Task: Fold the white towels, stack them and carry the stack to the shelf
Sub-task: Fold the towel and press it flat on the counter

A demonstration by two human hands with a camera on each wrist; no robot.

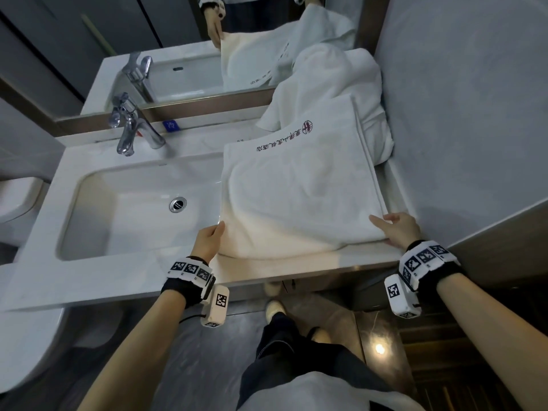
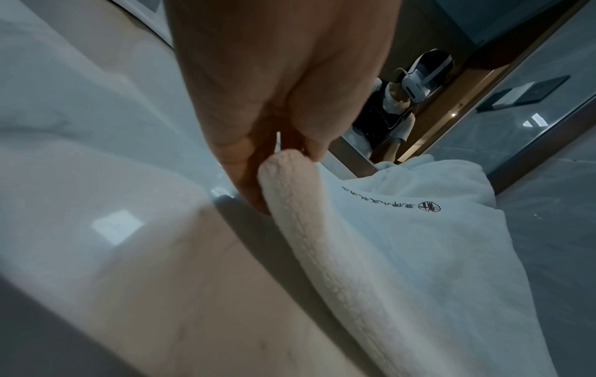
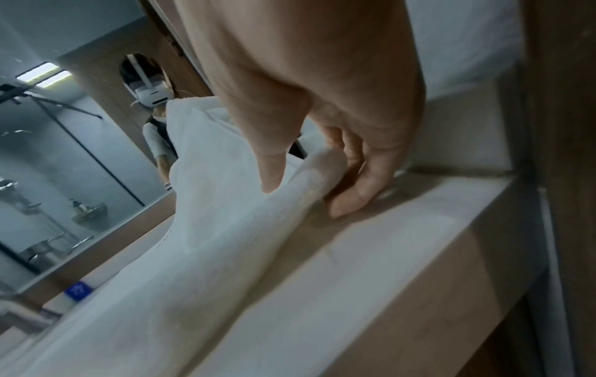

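Observation:
A white towel (image 1: 299, 191) with dark printed lettering lies spread on the counter to the right of the sink, its left edge hanging over the basin. My left hand (image 1: 209, 240) pinches its near left corner (image 2: 285, 165) between thumb and fingers. My right hand (image 1: 396, 228) grips the near right corner (image 3: 319, 165), thumb on top and fingers underneath. Both corners are lifted slightly off the counter (image 3: 403, 242). Behind it, a second white towel (image 1: 332, 84) lies crumpled against the mirror and the right wall, partly under the spread one.
The sink basin (image 1: 124, 209) and chrome faucet (image 1: 130, 126) are to the left. A mirror (image 1: 89, 40) runs along the back and a grey wall (image 1: 459, 114) closes the right side. A toilet (image 1: 17, 200) stands at far left. The counter's front edge (image 1: 267, 280) is near my wrists.

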